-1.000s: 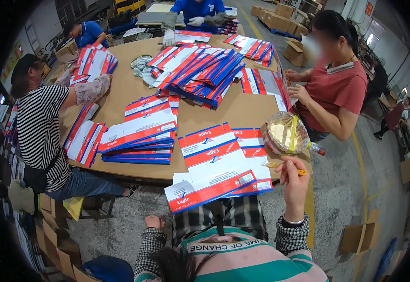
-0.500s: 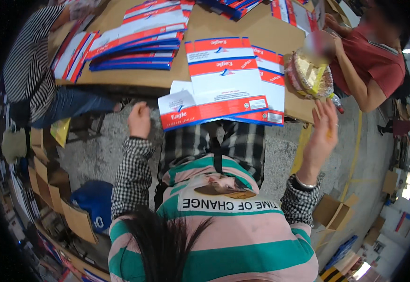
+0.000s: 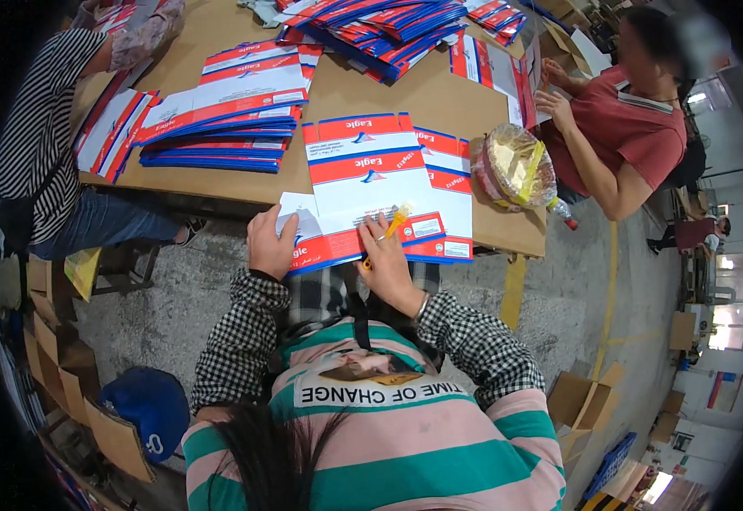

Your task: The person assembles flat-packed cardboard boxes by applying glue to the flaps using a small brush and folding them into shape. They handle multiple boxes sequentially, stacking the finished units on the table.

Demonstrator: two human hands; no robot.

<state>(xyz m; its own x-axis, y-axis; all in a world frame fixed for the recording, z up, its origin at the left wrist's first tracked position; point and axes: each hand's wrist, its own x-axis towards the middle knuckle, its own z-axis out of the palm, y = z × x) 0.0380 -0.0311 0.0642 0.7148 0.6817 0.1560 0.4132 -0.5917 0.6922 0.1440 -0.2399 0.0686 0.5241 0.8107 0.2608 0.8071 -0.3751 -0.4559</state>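
Observation:
A flat printed carton (image 3: 371, 192), white, red and blue, lies on the table's near edge, partly over another flat carton (image 3: 456, 200). At its near left corner is my left hand (image 3: 271, 244), closed on the edge with the thumb over the white side flap (image 3: 301, 213). My right hand (image 3: 386, 266) is closed around a small yellow brush (image 3: 397, 223), whose pale bristles are over the carton's printed face. The brush handle comes out below the fingers. Whether the bristles touch the carton, I cannot tell.
A round bowl (image 3: 489, 175) wrapped in clear film stands at the table's right edge beside a red-capped bottle (image 3: 563, 213). Stacks of flat cartons (image 3: 226, 111) lie left and at the back (image 3: 380, 34). Co-workers in striped (image 3: 39, 128) and red (image 3: 618, 145) tops stand at either side.
My right hand has moved left from beside the bowl to the carton with the brush. My left hand has come in onto the carton's left corner. The view has shifted slightly.

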